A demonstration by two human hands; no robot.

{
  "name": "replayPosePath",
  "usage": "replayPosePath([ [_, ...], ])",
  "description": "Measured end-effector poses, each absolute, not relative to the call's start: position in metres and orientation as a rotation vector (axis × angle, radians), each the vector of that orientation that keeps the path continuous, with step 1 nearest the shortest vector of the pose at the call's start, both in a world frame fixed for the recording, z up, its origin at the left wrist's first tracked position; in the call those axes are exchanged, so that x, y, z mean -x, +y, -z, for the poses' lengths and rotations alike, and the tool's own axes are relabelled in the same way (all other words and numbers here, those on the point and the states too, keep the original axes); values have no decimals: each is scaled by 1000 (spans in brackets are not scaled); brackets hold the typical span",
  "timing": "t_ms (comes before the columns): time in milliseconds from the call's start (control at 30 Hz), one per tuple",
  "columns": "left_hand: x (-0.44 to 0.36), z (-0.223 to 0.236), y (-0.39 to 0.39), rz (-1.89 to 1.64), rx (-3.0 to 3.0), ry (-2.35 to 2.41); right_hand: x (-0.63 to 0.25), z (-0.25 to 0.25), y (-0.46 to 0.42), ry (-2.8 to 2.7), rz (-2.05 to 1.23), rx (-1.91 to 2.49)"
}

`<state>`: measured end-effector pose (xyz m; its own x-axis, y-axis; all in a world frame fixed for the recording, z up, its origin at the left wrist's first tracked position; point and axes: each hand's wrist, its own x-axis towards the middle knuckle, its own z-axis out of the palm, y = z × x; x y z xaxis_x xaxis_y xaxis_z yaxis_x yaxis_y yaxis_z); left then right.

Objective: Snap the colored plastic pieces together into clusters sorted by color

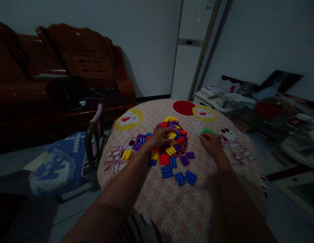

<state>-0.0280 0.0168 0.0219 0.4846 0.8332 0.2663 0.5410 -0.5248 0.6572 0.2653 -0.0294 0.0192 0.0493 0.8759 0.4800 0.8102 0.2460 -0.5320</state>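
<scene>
Loose plastic toy pieces in yellow, red, blue and purple lie heaped on the round table (157, 199). My left hand (159, 136) reaches into this heap from the left, thumb and fingers around a yellow plastic piece (171, 135). To the right of the heap, my right hand (211, 143) is closed, fingertips pressed together beside a row of green pieces (209, 131). Whatever it may hold is hidden. Several white pieces (197, 127) stand just left of the green ones. Nearer to me lie blue pieces (179, 179) and a purple piece (184, 160).
A chair with a blue-and-white cover (60, 165) stands left of the table. Behind it is a wooden sofa (83, 60). At the right stands a glass-topped table (248, 104) piled with papers and bags. A tall white cabinet-like unit (188, 64) is at the back.
</scene>
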Motion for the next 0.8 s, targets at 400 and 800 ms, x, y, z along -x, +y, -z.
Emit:
replayPosePath([
  [400,-15,-23,-9,-922,-2439,870,-211,-30,-40,-1636,-1113,1285],
  [800,-7,-21,-4,-1081,-2399,987,-257,-39,-34,-1199,-940,1306],
])
